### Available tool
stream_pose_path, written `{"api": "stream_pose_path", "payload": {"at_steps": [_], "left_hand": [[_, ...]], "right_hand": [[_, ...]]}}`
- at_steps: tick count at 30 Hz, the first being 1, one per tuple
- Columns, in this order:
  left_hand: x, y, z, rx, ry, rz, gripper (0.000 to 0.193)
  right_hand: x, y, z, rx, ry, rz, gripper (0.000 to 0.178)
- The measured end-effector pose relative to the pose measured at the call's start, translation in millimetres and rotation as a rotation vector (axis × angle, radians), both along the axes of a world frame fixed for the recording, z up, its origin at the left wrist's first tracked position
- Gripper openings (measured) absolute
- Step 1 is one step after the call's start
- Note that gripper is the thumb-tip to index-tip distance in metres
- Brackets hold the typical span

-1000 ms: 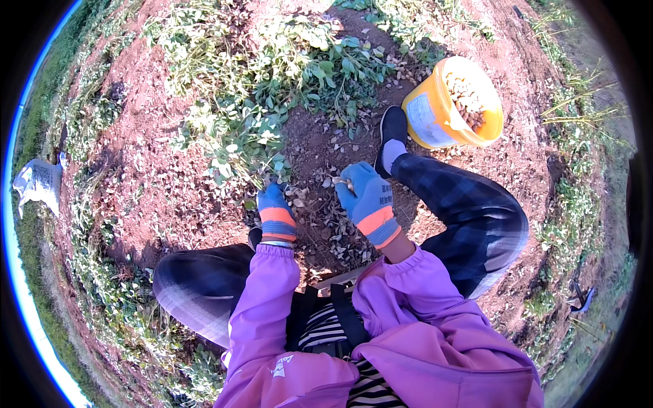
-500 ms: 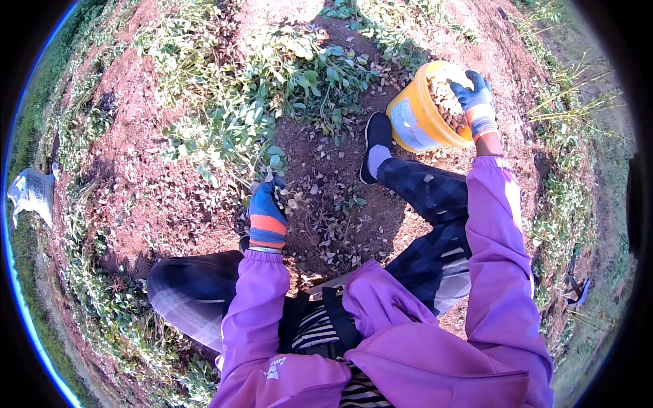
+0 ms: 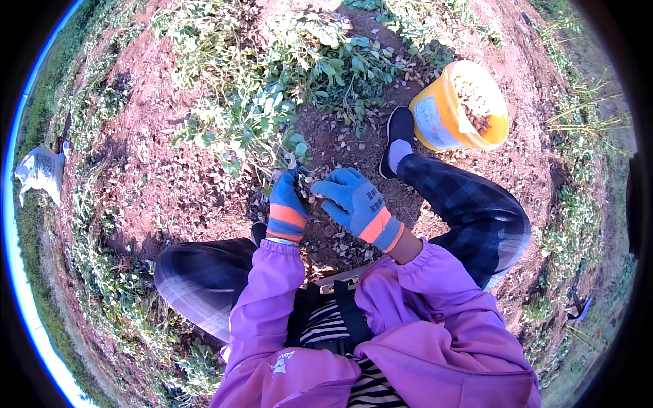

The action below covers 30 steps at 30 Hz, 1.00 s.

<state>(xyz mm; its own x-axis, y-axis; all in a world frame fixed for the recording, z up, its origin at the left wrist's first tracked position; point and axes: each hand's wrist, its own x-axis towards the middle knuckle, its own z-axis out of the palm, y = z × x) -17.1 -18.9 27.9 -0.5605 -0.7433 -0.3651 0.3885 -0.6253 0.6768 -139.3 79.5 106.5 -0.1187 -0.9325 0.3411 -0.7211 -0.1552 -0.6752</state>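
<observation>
My left hand, in a blue glove with an orange cuff band, is closed around the root end of a peanut plant. The plant's green leaves spread away from me over the soil. Close on its right, my right hand, gloved alike, has its fingers bent in toward the roots, with small pale pods at the fingertips. What lies between those fingers is partly hidden. A yellow bucket holding many peanuts leans toward the right, beyond my right leg.
More pulled peanut plants lie ahead on reddish soil. My right shoe rests beside the bucket. A white sack is at the far left, and a small blue-and-dark object sits at the far right. Weeds line both sides.
My right hand has come away from the peanuts in the bucket, back to the left, and is now beside my left hand. The left hand keeps its hold on the plant.
</observation>
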Motion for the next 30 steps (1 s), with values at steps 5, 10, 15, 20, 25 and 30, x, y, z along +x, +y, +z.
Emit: {"api": "stream_pose_path", "payload": {"at_steps": [5,10,15,20,25,30], "left_hand": [[2,0,-5,0.178,-0.018,0.005,0.019],[9,8,-8,-0.441,-0.351,-0.079,0.016],[-2,10,8,-0.144,-0.112,-0.044,0.019],[6,2,-27,-0.336,-0.3,0.0,0.022],[14,0,-2,-0.862,-0.412,0.006,0.021],[0,-3,24,0.225,0.191,0.003,0.021]], "right_hand": [[2,-8,-24,0.01,-0.019,-0.041,0.022],[2,-9,-39,0.125,-0.623,-0.051,0.016],[3,-3,-38,0.293,-1.117,-0.209,0.014],[-14,0,-19,0.442,-1.169,-0.174,0.016],[-81,13,23,0.437,-1.033,-0.227,0.016],[-234,21,42,0.041,-0.511,-0.688,0.018]]}}
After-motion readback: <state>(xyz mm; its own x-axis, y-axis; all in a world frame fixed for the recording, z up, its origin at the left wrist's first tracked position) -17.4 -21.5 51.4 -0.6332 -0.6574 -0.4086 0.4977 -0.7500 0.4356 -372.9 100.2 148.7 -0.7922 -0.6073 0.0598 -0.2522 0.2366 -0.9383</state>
